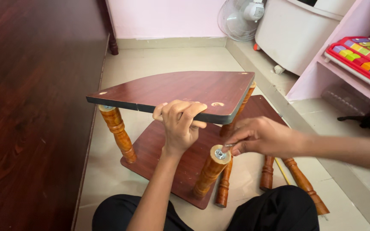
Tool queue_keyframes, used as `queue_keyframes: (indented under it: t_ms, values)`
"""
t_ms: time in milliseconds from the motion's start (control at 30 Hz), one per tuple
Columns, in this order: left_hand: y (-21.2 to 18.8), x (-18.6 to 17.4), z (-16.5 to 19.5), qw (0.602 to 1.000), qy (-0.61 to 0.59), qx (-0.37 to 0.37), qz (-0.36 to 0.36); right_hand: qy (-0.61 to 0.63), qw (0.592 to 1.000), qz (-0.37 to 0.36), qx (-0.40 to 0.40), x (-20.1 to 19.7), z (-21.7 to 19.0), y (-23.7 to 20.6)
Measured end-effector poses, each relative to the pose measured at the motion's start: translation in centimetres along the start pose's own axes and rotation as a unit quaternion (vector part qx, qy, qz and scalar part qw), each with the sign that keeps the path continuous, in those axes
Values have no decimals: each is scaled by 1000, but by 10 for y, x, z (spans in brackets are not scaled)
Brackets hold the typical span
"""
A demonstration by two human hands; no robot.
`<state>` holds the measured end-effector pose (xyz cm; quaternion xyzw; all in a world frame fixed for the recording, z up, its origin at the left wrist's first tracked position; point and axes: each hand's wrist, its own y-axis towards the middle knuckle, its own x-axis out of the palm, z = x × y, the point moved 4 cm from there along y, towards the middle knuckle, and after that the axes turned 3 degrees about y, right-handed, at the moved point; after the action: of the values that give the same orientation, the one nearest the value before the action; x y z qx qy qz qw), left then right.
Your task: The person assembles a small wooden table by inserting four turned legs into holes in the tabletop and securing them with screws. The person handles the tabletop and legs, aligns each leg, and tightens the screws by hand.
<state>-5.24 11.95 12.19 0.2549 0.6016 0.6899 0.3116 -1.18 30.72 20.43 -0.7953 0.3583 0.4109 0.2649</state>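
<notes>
Person seated on the tiled floor (159, 64), black-clad knees nearest. Between the knees, three loose turned wooden legs (298, 179) lie on the tiles, glossy orange-brown. Front leg (210, 171) stands tilted on the lower shelf board (159, 149), a metal screw fitting (220, 154) in its top end. Right hand (264, 137) pinches at that fitting, fingers clenched on a small metal piece. Left hand (178, 122) grips the front edge of the upper shelf board (180, 90), fingers curled over it. Board is dark reddish laminate, quarter-round, black-edged, propped on the far legs. Beyond: white fan (238, 17), toy xylophone (362, 57) on a pink shelf.
</notes>
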Motion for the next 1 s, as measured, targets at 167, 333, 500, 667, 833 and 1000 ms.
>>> queue_keyframes:
  t_ms: [167, 333, 500, 667, 833, 1000]
  values:
    - [3, -2, 1, 1000, 1, -5, -7, 336, 935, 93, 62, 29, 28, -21]
    - [7, -4, 4, 1000, 13, -2, 11, 383, 907, 173, -41, 50, 52, -27]
    - [8, -5, 6, 1000, 22, -2, 5, 404, 883, 235, -39, 60, 59, -25]
    - [8, -6, 7, 1000, 26, 0, 9, 400, 885, 237, -6, 69, 62, -13]
    - [8, -9, 7, 1000, 26, -1, -2, 389, 897, 207, 24, 67, 63, -4]
    - [9, -9, 7, 1000, 25, 1, 2, 342, 922, 170, 56, 61, 56, -1]
